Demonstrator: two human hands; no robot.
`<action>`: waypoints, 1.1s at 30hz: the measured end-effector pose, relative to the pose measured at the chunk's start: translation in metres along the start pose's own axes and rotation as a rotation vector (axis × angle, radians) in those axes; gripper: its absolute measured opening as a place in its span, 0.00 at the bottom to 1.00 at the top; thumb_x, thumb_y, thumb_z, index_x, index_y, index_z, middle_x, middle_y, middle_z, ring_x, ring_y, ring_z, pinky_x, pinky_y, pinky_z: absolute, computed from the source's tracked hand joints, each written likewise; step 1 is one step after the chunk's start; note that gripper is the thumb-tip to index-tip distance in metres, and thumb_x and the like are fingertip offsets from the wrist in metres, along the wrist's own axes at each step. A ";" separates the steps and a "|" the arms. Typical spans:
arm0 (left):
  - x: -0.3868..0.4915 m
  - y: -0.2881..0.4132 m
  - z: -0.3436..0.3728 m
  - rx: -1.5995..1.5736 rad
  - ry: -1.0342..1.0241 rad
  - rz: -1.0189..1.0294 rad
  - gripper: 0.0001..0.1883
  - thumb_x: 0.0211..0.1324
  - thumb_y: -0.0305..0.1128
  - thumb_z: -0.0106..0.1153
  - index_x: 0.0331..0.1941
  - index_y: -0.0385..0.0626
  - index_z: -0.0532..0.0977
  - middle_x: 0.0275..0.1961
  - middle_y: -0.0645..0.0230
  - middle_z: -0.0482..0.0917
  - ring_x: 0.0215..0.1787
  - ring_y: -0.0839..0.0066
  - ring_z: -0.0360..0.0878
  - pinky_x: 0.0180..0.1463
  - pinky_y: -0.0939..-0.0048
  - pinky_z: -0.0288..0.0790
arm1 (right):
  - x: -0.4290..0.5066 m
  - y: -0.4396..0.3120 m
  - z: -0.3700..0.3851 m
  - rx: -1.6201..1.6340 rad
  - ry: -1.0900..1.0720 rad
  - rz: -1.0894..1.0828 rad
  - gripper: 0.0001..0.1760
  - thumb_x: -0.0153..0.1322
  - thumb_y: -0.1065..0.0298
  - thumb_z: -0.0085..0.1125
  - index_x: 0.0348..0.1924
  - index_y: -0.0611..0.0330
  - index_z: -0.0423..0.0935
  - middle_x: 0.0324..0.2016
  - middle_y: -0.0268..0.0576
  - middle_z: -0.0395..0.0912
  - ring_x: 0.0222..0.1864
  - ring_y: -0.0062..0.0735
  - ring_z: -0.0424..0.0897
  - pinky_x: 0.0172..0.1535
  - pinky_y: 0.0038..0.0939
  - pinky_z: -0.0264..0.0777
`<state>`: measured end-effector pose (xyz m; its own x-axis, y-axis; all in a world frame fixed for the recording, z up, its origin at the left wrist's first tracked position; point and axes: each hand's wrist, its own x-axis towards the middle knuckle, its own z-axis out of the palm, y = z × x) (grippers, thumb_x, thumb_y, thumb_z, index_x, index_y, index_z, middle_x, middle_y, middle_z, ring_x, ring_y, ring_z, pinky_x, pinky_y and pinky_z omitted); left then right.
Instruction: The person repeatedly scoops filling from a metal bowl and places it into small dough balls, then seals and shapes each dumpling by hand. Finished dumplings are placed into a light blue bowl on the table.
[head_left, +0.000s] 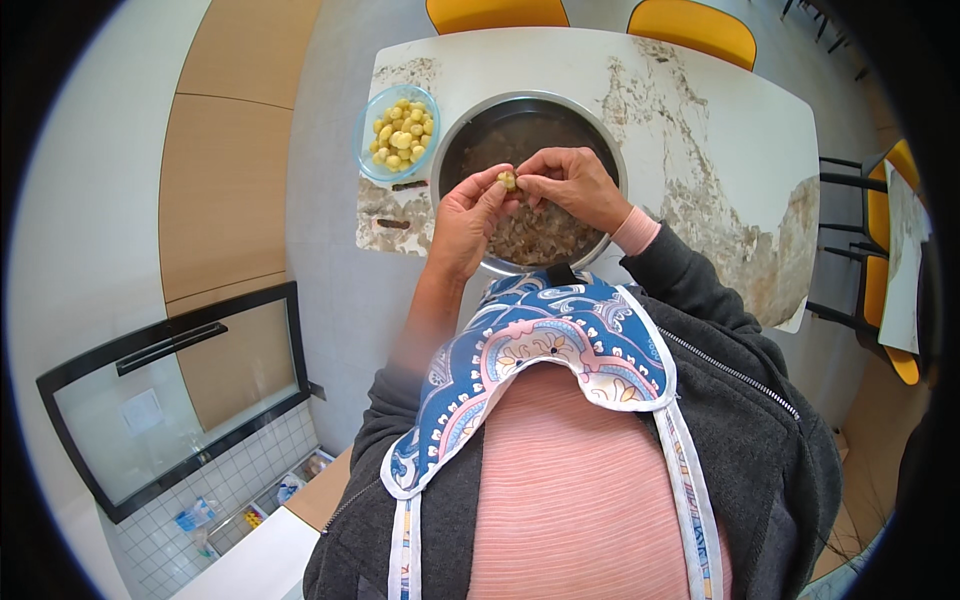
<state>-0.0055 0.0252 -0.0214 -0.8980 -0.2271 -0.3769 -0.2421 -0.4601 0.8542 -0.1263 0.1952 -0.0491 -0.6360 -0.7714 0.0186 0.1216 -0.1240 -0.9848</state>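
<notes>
Over a round steel basin (448, 112), my two hands meet at a small yellow chestnut (508, 181), partly peeled by its look. My left hand (472, 217) pinches it between thumb and fingers. The thumb and index finger of my right hand (574, 184) touch its right side; whether they grip a piece of skin cannot be made out. Below, dark water (536, 124) fills the basin, with many brown scraps of skin or shell (544, 236) in its near part. Left of the basin, a clear bluish bowl (362, 150) holds several peeled yellow chestnuts (405, 139).
The basin and bowl stand on a white table (720, 112) with a brown marbled pattern. Two small dark objects or marks (394, 223) lie near its left edge. Yellow chairs (694, 30) line the far side. A black-framed glass door (180, 397) is at lower left.
</notes>
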 end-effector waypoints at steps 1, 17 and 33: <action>0.000 0.000 0.000 -0.007 -0.006 0.011 0.17 0.73 0.30 0.59 0.61 0.39 0.77 0.54 0.64 0.85 0.53 0.77 0.85 0.54 0.78 0.80 | 0.000 0.000 0.000 0.012 -0.005 0.004 0.10 0.75 0.69 0.66 0.44 0.68 0.84 0.31 0.42 0.87 0.31 0.23 0.86 0.35 0.24 0.83; -0.001 -0.003 0.013 0.142 0.084 0.126 0.15 0.71 0.25 0.61 0.58 0.36 0.79 0.52 0.64 0.86 0.50 0.79 0.84 0.54 0.78 0.81 | -0.003 -0.012 0.026 -0.426 0.256 -0.164 0.10 0.67 0.70 0.67 0.37 0.69 0.83 0.30 0.54 0.85 0.29 0.41 0.86 0.36 0.32 0.80; 0.002 0.004 -0.005 -0.327 -0.123 -0.134 0.21 0.77 0.32 0.52 0.69 0.39 0.69 0.56 0.64 0.82 0.53 0.78 0.82 0.57 0.77 0.80 | 0.005 0.004 -0.002 -0.200 0.093 -0.226 0.07 0.72 0.74 0.64 0.44 0.63 0.83 0.30 0.39 0.83 0.32 0.24 0.83 0.39 0.24 0.80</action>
<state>-0.0062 0.0185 -0.0207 -0.9084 -0.0505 -0.4150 -0.2485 -0.7331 0.6331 -0.1305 0.1922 -0.0531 -0.6982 -0.6764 0.2344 -0.1774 -0.1538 -0.9721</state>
